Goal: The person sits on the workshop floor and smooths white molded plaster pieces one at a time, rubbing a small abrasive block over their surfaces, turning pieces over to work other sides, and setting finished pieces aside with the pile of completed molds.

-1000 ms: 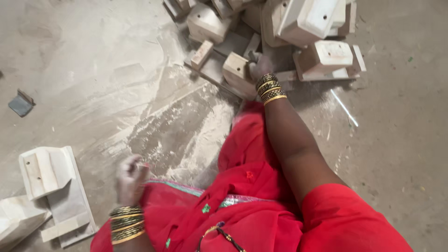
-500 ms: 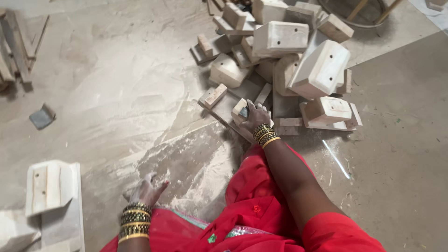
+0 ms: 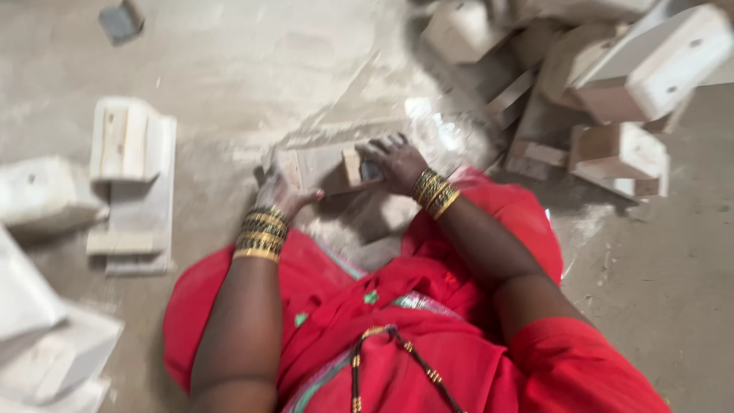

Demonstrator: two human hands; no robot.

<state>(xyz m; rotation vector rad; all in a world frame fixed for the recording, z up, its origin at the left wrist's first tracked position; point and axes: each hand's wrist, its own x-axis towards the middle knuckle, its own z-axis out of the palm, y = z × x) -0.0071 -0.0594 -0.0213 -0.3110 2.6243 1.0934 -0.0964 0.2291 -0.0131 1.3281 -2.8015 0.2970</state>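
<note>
Your right hand (image 3: 394,162) is clamped down over the right end of a flat wooden piece (image 3: 325,167), fingers curled around a small raised block on it. Your left hand (image 3: 284,193) is at the piece's left end, fingers spread and touching its edge; whether it really grips is hard to tell because the frame is blurred. The wooden piece lies on the dusty floor (image 3: 252,61) just in front of your knees, between both hands, partly hidden by them.

Risks from here: the piece sits in loose sawdust, so it can skid if you push from only one end (the left hand's hold looks light). The raised block under your right fingers is a narrow grip; a pull upward by that alone could make the board twist or drop. Rough sawn edges mean splinters for bare palms.

To the far right, a pile of wooden pieces (image 3: 612,84) is stacked loosely, some tilted; it is near your right arm, and an elbow swing or a tug on anything beneath could make it slide toward you. On the left, a finished wooden block assembly (image 3: 130,153) lies well apart, with more pale pieces (image 3: 38,199) at the near left edge. A small grey scrap (image 3: 121,21) lies far left, out of the way.
</note>
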